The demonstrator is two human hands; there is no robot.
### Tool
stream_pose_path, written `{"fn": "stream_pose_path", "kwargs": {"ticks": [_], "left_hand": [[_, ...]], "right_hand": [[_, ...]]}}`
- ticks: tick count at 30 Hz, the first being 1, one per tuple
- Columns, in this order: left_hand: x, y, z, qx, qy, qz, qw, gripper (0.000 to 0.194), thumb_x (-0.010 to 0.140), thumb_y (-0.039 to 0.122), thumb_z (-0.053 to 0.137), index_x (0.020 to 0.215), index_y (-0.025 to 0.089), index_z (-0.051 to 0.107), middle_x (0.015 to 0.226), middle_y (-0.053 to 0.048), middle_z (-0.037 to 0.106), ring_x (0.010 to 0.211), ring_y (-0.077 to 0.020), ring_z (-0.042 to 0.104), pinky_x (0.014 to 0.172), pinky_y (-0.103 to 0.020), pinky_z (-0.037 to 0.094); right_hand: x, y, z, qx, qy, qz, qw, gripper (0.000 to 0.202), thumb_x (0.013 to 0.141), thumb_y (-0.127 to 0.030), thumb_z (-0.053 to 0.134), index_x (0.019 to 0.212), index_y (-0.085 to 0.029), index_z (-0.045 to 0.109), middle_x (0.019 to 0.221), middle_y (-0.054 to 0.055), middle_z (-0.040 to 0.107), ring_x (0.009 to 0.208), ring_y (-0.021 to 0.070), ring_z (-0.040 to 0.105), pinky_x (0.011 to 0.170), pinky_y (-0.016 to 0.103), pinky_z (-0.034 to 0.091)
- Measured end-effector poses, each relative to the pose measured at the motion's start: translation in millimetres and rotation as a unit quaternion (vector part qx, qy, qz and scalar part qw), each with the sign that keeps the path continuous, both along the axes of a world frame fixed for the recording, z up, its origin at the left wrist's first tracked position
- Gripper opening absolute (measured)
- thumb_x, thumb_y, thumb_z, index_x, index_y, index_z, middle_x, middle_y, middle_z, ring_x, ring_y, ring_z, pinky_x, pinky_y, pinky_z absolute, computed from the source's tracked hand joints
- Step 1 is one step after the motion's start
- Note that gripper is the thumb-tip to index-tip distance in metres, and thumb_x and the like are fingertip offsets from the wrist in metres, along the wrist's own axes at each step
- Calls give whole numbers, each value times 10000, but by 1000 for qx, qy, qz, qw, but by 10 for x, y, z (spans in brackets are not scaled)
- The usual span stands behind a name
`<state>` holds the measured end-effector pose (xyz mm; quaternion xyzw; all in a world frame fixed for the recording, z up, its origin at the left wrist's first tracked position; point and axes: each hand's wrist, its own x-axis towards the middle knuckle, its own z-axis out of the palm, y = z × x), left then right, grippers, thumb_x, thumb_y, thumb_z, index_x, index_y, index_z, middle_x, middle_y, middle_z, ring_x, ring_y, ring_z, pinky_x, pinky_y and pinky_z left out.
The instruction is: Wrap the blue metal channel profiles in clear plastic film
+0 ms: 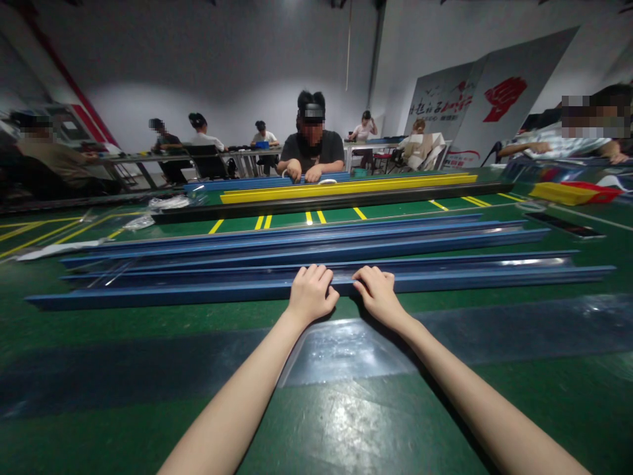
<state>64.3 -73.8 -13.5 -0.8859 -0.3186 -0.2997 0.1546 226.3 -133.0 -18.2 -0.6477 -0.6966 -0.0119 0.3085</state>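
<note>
A long blue channel strip [158, 296] lies crosswise on the green table, its trough facing up. My left hand [312, 293] curls its fingers over the near wall of the strip, with the thumb on the front side. A short gap to the right, my right hand [378, 293] grips the same wall, thumb and fingers bent around it. The fingertips are partly hidden inside the trough. Directly behind lies a second blue channel strip [346, 249], close to the first. Under my forearms, a clear plastic sheet [346, 349] stretches flat across the table.
Farther back lie a yellow strip [356, 189] and a black strip [297, 206]. A phone [564, 225] and a yellow tray [564, 193] sit at right; crumpled clear plastic [168, 203] is at left. A co-worker [311, 145] sits opposite, hands on a white piece.
</note>
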Motion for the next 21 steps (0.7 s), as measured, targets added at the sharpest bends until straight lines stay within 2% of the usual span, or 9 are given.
{"fn": "stream_pose_path", "kwargs": {"ticks": [4, 9, 16, 21], "left_hand": [[-11, 11, -9, -2, 3, -7, 1000, 75, 705, 191, 466, 725, 177, 537, 762, -55, 581, 755, -201, 496, 674, -329, 335], [-16, 23, -26, -4, -5, -32, 999, 121, 756, 225, 449, 768, 168, 555, 787, -53, 589, 751, -191, 498, 683, -325, 342], [-1, 24, -47, 5, -2, -97, 995, 180, 781, 211, 438, 892, 150, 567, 840, -57, 596, 801, -190, 505, 730, -322, 353], [3, 17, -47, 14, 1, -99, 995, 210, 793, 219, 436, 942, 143, 565, 868, -66, 604, 812, -193, 512, 738, -332, 354]], "right_hand": [[1, 9, 25, -15, 9, 0, 1000, 138, 846, -192, 371, 822, -202, 507, 868, 27, 588, 878, 177, 474, 768, 339, 235], [-6, -2, 83, -29, 25, 7, 999, 130, 833, -201, 387, 774, -202, 503, 851, 14, 586, 879, 170, 475, 775, 343, 227], [115, -22, 64, -1, 29, -23, 999, 179, 802, -363, 473, 747, -200, 524, 807, 4, 595, 847, 176, 500, 796, 360, 221], [269, -27, 32, 10, 19, -55, 998, 186, 794, -355, 472, 716, -203, 545, 793, 1, 611, 848, 185, 518, 785, 363, 218]]}}
